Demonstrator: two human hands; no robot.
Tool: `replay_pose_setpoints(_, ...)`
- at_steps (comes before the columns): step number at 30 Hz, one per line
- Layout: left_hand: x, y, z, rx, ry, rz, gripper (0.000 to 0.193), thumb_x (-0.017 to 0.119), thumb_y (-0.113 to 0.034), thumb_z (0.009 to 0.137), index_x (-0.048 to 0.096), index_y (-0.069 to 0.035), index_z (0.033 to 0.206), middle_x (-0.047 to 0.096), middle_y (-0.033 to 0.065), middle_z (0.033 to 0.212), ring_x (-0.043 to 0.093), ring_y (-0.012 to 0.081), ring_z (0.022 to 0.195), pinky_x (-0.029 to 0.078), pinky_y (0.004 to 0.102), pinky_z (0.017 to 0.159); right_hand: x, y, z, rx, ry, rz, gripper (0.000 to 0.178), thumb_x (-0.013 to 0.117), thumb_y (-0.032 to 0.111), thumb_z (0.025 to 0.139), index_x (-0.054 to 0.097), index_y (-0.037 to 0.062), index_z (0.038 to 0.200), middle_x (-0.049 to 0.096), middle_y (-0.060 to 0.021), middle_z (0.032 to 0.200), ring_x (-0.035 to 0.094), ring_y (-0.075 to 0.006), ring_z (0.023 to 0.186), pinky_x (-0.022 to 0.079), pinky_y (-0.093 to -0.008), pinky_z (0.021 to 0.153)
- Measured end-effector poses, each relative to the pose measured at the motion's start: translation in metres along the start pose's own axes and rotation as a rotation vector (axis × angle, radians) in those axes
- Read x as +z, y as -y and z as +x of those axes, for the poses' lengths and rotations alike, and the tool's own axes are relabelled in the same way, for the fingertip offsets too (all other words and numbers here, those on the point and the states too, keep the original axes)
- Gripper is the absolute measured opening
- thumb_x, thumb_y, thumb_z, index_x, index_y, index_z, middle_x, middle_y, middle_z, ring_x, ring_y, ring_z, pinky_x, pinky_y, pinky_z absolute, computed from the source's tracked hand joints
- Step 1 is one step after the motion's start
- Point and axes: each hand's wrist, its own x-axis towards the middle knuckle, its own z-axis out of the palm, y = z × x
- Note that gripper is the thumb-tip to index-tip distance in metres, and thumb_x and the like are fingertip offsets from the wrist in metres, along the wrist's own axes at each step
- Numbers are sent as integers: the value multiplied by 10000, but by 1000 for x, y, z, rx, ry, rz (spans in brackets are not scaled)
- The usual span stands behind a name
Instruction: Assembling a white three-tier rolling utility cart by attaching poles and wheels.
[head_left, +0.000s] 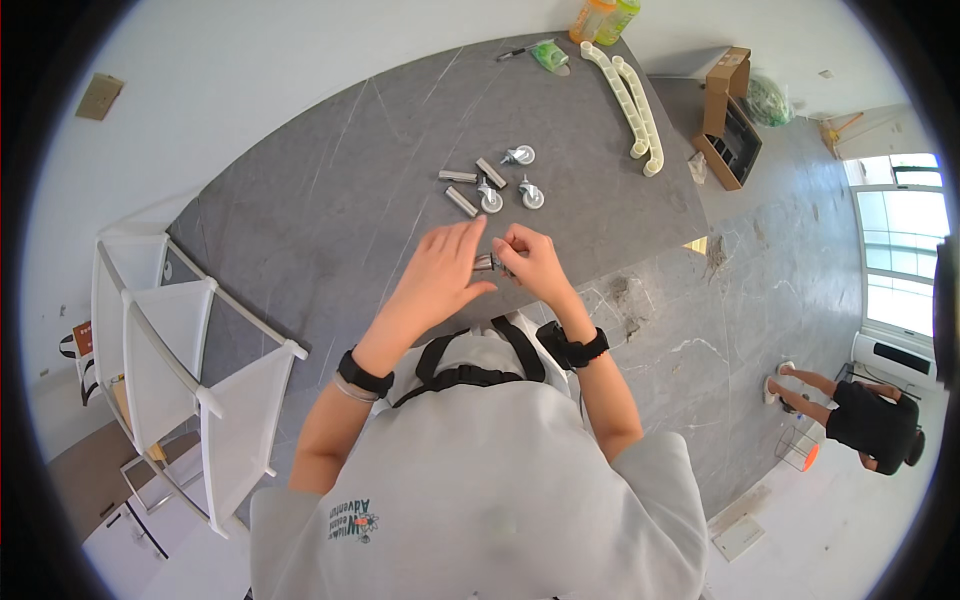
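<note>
Just in front of my chest, a short shiny metal tube [484, 263] lies between my two hands. My right hand [533, 266] is closed in a pinch at its right end, where a small metal part is mostly hidden by the fingers. My left hand [432, 272] has its fingers straight and thumb apart, its palm side near the tube's left end; whether it touches cannot be made out. Beyond the hands lie three similar metal tubes [459, 176] and three swivel casters [532, 194] with pale wheels and threaded stems.
The grey marbled tabletop [330, 170] holds two cream curved plastic bars [625, 105], a green packet [549, 56] and a pen. A white-panelled rack frame [165, 320] stands left. An open cardboard box [722, 135] is at the far right. Another person [865, 425] stands at right.
</note>
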Motion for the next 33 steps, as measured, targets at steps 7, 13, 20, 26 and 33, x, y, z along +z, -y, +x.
replay_pose_setpoints(7, 23, -6, -6, -190, 183, -13, 596, 642, -138, 775, 367, -3, 1286, 638, 145, 946, 632, 307, 832, 492, 409, 682, 13, 4, -3, -57, 34, 30, 184, 620, 127, 816, 525, -13, 744, 617, -86, 636, 622, -126, 614, 489, -260, 571)
replay_pose_setpoints(13, 9, -1, 4, -314, 367, -125, 511, 622, -157, 773, 371, -42, 1204, 652, 151, 763, 638, 339, 712, 490, 439, 578, 12, 2, 0, -219, 68, -80, 168, 641, 122, 802, 540, -7, 765, 639, -103, 673, 671, -183, 685, 508, -277, 637)
replay_pose_setpoints(20, 5, 9, -5, -409, 414, -244, 504, 615, -170, 796, 356, -41, 1209, 658, 153, 804, 639, 353, 756, 490, 440, 634, 19, -1, 7, -227, 123, -106, 193, 638, 144, 821, 538, -13, 768, 644, -118, 697, 665, -201, 689, 508, -299, 664)
replay_pose_setpoints(26, -55, 68, -66, -664, 93, 43, 773, 765, -153, 686, 327, -12, 1308, 617, 161, 1009, 602, 346, 918, 477, 412, 756, -4, 20, 19, -118, -16, -149, 223, 616, 161, 856, 533, -26, 766, 606, -97, 635, 600, -160, 591, 475, -294, 597)
replay_pose_setpoints(33, -46, 30, -46, -212, -45, 173, 685, 763, -140, 640, 438, -23, 1231, 492, 154, 1196, 448, 322, 1146, 347, 451, 966, 23, 21, 27, -75, 54, -81, 244, 598, 182, 878, 518, -9, 750, 587, -64, 600, 532, -95, 516, 412, -260, 481)
